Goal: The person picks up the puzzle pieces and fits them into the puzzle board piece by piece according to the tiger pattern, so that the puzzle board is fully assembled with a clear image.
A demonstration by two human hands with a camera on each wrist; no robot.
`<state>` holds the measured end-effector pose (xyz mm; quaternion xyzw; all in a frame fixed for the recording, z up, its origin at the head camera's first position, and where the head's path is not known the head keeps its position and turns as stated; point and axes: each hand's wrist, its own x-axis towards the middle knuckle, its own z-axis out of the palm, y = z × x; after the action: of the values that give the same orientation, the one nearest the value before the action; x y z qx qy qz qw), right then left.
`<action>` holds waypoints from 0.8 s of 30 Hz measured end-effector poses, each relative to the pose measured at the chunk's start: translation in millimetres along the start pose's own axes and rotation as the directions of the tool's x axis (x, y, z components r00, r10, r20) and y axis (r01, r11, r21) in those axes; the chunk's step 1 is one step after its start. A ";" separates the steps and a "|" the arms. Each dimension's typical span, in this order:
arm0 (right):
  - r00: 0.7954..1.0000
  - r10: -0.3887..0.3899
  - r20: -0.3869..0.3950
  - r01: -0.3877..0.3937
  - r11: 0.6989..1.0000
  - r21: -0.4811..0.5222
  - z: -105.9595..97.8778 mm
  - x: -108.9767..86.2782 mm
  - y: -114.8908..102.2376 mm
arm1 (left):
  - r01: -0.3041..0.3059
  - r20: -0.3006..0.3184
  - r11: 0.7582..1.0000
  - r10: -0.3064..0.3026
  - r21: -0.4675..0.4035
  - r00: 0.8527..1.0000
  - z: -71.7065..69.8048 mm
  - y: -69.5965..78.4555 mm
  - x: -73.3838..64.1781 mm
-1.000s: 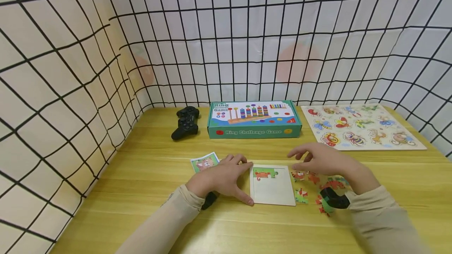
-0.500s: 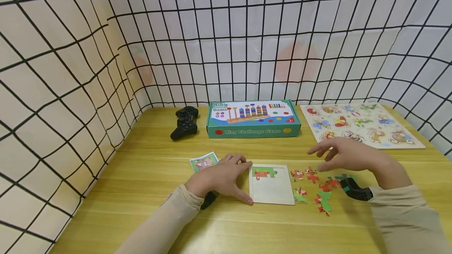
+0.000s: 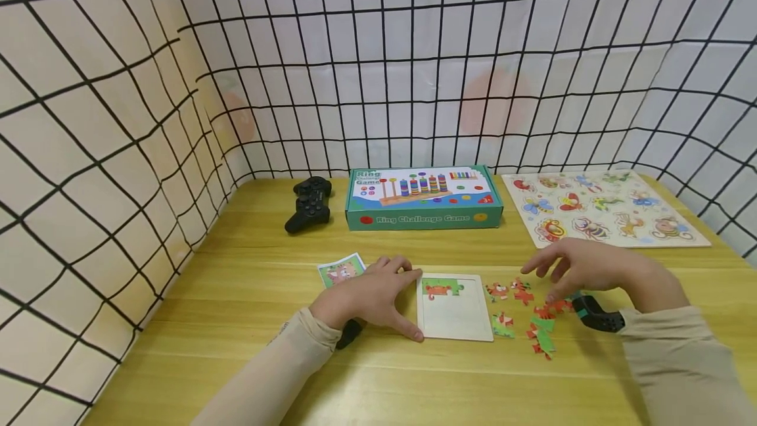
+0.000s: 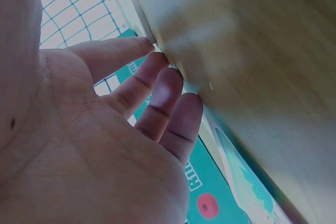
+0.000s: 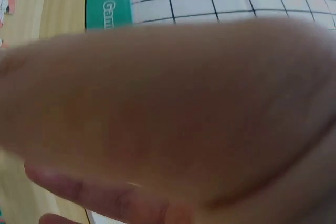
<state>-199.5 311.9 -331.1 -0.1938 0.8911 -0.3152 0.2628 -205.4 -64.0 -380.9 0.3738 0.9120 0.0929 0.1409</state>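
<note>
My left hand (image 3: 378, 298) rests at the left side of a square wooden puzzle tray (image 3: 455, 321), thumb at its near corner and index finger at the far one. Its other fingertips touch the tabletop in the left wrist view. Joined red and green jigsaw pieces (image 3: 442, 287) fill part of the tray's upper left. My right hand (image 3: 597, 271) hovers above loose pieces right of the tray, fingers loosely bent and apart, nothing between them. Its thumb tip overlaps a red piece (image 3: 544, 311). Nearby lie a tiger-face piece (image 3: 498, 291), another red piece (image 3: 522, 293) and a green one (image 3: 503, 325).
Partly behind my left hand lies a picture card (image 3: 343, 271). A black game controller (image 3: 310, 206), a Ring Challenge Game box (image 3: 424, 199) and an insect puzzle board (image 3: 603, 209) stand further back. Black wire grid (image 3: 414, 84) walls the table (image 3: 266, 347).
My right hand has moved right, away from the tray, then lowered slightly over the loose pieces. My left hand stays at the tray's edge.
</note>
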 end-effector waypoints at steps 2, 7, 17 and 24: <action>1.000 0.021 0.004 -0.021 1.000 0.000 -1.2 -1.2 3.0 | 0.002 0.002 1.000 -0.002 -0.003 1.000 -0.4 0.1 -0.4; 0.999 0.041 0.008 -0.041 0.999 0.015 -3.7 -6.0 16.6 | 0.000 0.000 1.000 0.000 -0.008 1.000 -0.1 -0.6 -0.2; 0.999 0.043 0.015 -0.045 0.974 0.220 -4.8 -14.1 42.7 | -0.009 0.001 1.000 0.009 -0.009 1.000 -1.5 -0.9 -0.8; 0.998 0.062 0.027 -0.066 0.967 0.247 -3.2 -13.4 47.1 | -0.004 0.007 1.000 0.004 -0.014 1.000 -1.5 1.0 -1.1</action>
<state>-199.4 354.4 -355.6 -0.1336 0.8479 -0.4137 0.3034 -204.5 -64.1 -379.0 0.3750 0.9101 0.0981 0.1465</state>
